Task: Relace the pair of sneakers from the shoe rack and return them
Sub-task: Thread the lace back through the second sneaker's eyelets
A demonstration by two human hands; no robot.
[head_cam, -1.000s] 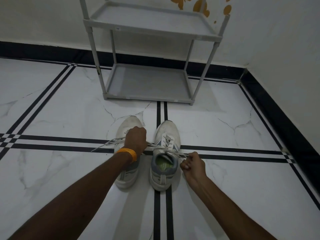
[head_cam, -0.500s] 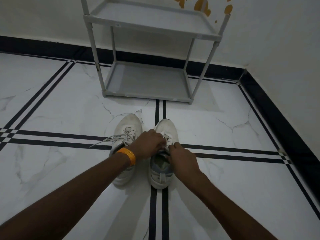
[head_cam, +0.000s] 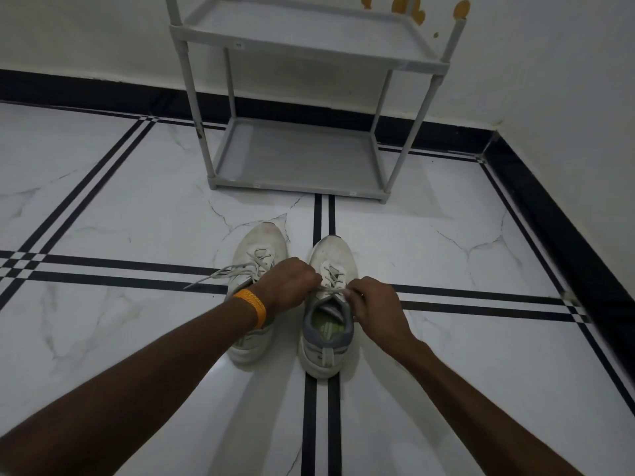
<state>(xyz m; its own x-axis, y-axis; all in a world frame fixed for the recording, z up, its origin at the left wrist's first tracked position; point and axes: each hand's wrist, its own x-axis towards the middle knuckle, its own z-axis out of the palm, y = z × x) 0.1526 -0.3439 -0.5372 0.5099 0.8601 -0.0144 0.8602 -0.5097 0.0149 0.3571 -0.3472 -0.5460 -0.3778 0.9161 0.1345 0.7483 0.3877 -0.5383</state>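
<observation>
Two white sneakers stand side by side on the floor, toes pointing at the rack. The right sneaker [head_cam: 330,341] has a grey collar and a green insole. My left hand [head_cam: 287,286], with an orange band at the wrist, and my right hand [head_cam: 374,304] meet over its tongue, each pinching the white lace [head_cam: 332,289] stretched between them. The left sneaker [head_cam: 259,245] is partly hidden under my left wrist; its loose lace ends [head_cam: 220,273] trail left across the floor.
A grey two-shelf shoe rack [head_cam: 295,187] stands against the back wall, both shelves bare. White marble floor with black stripes [head_cam: 481,300] runs to a black skirting; a wall closes the right side [head_cam: 567,115].
A second ago my hands were apart, pulling the right sneaker's lace ends outward. They have come together over the tongue and now hold the lace close to the eyelets.
</observation>
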